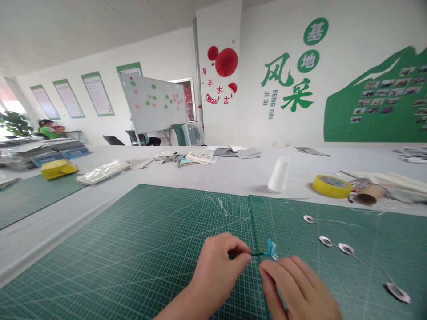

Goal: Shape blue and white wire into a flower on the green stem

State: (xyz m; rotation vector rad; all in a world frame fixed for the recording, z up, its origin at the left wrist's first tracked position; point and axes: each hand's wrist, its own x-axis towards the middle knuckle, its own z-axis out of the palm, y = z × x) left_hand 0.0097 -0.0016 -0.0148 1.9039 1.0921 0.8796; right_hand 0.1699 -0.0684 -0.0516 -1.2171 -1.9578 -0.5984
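My left hand [220, 262] is closed in a pinch, thumb against forefinger, on the thin dark green stem of a small blue flower-like piece [271, 250]. The stem runs level to the right, and the blue loops with white flecks spread at its end. Just below and right of the loops is my right hand [296, 289], its fingers curled in and its thumb near the forefinger. Whatever lies between those fingertips is hidden. Both hands are over the green cutting mats [133, 249], close to the seam between them.
Oval rings with threads [346, 249] lie on the right mat. Loose white thread [223, 206] is on the left mat. Behind stand a white thread cone [279, 174], yellow tape [332, 186] and a cardboard tube [370, 194]. Fabric pieces [200, 155] and a yellow box [59, 169] sit farther off.
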